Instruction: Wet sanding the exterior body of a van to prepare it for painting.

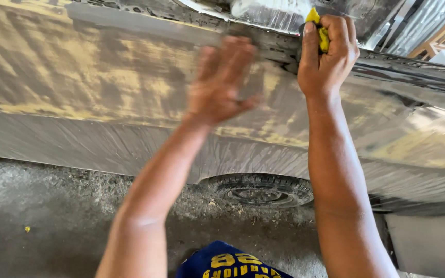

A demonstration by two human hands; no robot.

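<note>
the left hand (221,82) lies flat, fingers spread and released, against the sanded car panel (78,77); motion blur hides whether anything sits under the palm. at 1 o'clock, the right hand (328,54) is clenched on a yellow sponge (319,28) at the panel's upper edge, mostly covered by fingers. a wheel (259,189) shows at 6 o'clock.

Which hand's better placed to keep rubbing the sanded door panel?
Left, probably. The left hand lies flat on the sanded car panel, motion-blurred. The right hand is fisted around a yellow sponge up by the window edge.
</note>
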